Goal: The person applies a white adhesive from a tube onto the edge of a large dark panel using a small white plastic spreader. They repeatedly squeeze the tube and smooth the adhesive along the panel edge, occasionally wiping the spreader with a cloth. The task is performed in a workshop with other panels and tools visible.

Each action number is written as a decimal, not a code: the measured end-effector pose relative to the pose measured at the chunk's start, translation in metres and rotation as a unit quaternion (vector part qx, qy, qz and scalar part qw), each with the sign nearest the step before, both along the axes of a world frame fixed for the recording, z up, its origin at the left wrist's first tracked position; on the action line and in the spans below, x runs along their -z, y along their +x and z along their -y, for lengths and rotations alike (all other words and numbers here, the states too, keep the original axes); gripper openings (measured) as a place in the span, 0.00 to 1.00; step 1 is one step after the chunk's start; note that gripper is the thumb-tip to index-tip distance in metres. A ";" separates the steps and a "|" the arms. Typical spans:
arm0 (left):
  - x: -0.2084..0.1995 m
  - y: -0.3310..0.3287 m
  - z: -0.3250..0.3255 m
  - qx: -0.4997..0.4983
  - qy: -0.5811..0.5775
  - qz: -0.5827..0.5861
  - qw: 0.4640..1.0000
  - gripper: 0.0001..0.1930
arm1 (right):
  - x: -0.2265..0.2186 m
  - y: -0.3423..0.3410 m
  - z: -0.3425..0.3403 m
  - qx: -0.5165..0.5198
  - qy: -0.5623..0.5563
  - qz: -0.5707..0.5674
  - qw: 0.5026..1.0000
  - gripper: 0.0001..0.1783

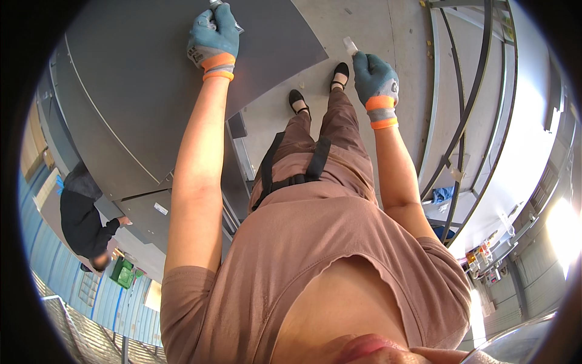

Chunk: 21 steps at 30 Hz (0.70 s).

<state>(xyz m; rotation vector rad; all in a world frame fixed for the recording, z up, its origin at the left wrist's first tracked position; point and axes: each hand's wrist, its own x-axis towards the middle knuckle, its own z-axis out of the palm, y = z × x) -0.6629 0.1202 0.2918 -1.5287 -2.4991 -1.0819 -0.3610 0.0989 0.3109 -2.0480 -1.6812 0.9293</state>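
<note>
My left hand (215, 41), in a blue-grey glove with an orange cuff, is closed over the large dark grey panel (139, 67). It grips a small object with a white end (215, 3), which sticks out beyond the fingers at the picture's top edge. Most of that object is hidden by the glove. My right hand (374, 79), gloved the same way, is held out over the floor to the right of the panel. Its fingers are closed around a small white piece with a translucent tip (350, 44), pointing away from me.
Beside my right arm stands a metal frame (433, 91) with curved dark bars, with a blue cloth (442, 194) among its lower parts. Concrete floor (388, 24) lies under my feet. At the far left a person in dark clothes (85, 212) stands near a green crate (122, 272).
</note>
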 end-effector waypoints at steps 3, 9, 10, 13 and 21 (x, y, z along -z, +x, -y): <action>0.000 0.000 -0.001 0.000 -0.001 -0.004 1.000 0.17 | -0.003 0.003 0.002 -0.003 -0.005 0.011 1.000 0.23; 0.004 -0.001 0.000 0.002 -0.003 -0.012 1.000 0.16 | -0.009 -0.003 0.016 -0.016 0.034 -0.015 0.999 0.19; 0.004 -0.001 0.000 0.003 -0.003 -0.013 1.000 0.16 | -0.012 -0.006 0.018 -0.008 0.025 -0.028 0.999 0.19; 0.006 -0.001 0.001 0.003 0.009 -0.033 0.999 0.16 | -0.018 -0.012 0.023 0.004 0.017 -0.056 0.998 0.20; 0.005 0.001 0.000 0.000 0.008 -0.018 1.000 0.16 | -0.013 -0.014 0.030 -0.003 0.034 -0.045 0.998 0.19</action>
